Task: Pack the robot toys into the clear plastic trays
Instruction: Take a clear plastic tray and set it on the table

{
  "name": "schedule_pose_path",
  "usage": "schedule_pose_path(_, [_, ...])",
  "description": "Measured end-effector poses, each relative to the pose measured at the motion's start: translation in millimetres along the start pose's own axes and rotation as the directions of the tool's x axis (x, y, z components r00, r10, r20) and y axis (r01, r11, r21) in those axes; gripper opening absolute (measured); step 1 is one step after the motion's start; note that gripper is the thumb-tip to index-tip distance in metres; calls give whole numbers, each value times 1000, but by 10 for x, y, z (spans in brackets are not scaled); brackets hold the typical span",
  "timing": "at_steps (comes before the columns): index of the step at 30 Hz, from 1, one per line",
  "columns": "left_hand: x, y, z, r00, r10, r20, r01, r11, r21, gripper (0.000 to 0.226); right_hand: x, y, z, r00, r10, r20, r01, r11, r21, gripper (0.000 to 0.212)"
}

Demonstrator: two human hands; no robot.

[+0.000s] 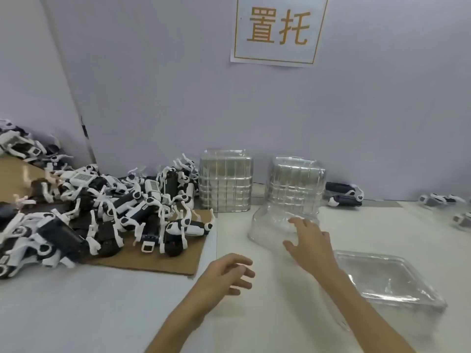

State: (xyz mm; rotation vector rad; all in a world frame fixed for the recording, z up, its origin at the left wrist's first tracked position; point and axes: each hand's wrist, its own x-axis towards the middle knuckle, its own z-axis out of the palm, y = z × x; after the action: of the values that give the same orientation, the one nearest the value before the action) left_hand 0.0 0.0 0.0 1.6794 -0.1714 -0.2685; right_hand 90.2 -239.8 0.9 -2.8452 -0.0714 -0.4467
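Note:
A heap of black-and-white robot toys (107,212) covers a cardboard sheet (163,261) on the left of the white table. Two stacks of clear plastic trays stand by the back wall, one (225,180) left of the other (295,184). A single clear tray (267,229) tilts off the foot of the right stack. My right hand (309,242) is at that tray with fingers spread; whether it touches is unclear. My left hand (226,272) hovers over the table, fingers loosely curled, holding nothing. Another clear tray (387,278) lies flat at the right.
More robot toys lie at the back right (344,194) and along the right edge (443,200). A further pile sits at the far left (20,143). A paper sign (277,29) hangs on the grey wall behind the table.

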Motion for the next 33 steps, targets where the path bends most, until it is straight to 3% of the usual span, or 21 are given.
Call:
schedule_pose_path(2, [-29, -38, 0, 997, -69, 39, 72, 995, -70, 21, 134, 19, 3, 990, 102, 94, -87, 986, -143, 51])
schedule_pose_path(4, [-44, -110, -6, 990, -105, 92, 118, 983, -142, 22, 220, 52, 25, 979, 120, 164, -85, 975, -203, 36])
schedule_pose_path(6, [-11, -178, -6, 984, -140, 106, 165, 944, -285, 28, 179, 14, 6, 991, 36, 130, -11, 981, -192, 16])
schedule_pose_path(7, [13, -205, 7, 982, -158, 103, 185, 912, -366, 32, 120, 9, 4, 998, -16, 68, 25, 991, -131, 13])
schedule_pose_path(11, [134, -258, 133, 980, -183, 76, 192, 790, -582, 44, -335, -210, -183, 987, -96, -131, 127, 958, 256, 41])
schedule_pose_path(16, [195, -310, 272, 996, -51, -69, -9, 739, -674, 33, -795, -436, -281, 977, -208, -37, 203, 872, 445, 27])
schedule_pose_path(18, [188, -350, 303, 991, -36, -129, -67, 699, -712, 25, -901, -431, -291, 972, -237, 0, 218, 895, 389, 16])
schedule_pose_path(21, [184, -361, 322, 985, -43, -165, -103, 621, -777, 19, -1118, -204, -454, 974, -214, -69, 225, 935, 275, 63])
schedule_pose_path(23, [175, -352, 281, 983, -75, -165, -95, 560, -823, 13, -1252, 139, -675, 980, -131, -151, 165, 957, 240, 75])
schedule_pose_path(25, [160, -356, 212, 979, -111, -169, -89, 512, -854, 9, -1361, 566, -937, 997, -44, -68, 50, 995, 85, 71])
schedule_pose_path(27, [144, -344, 177, 979, -111, -173, -98, 489, -867, 8, -1419, 904, -1111, 976, 41, 212, -1, 983, -183, 63])
schedule_pose_path(28, [141, -331, 181, 979, -101, -177, -106, 491, -865, 7, -1413, 1048, -1121, 951, 70, 300, 3, 972, -237, 56])
schedule_pose_path(30, [124, -306, 229, 981, -73, -180, -119, 504, -855, 6, -1394, 1174, -1078, 951, 19, 310, 26, 990, -141, 35])
schedule_pose_path(33, [80, -297, 312, 984, -65, -166, -109, 517, -849, 8, -1244, 1165, -1008, 971, 2, 237, 13, 998, -64, 31])
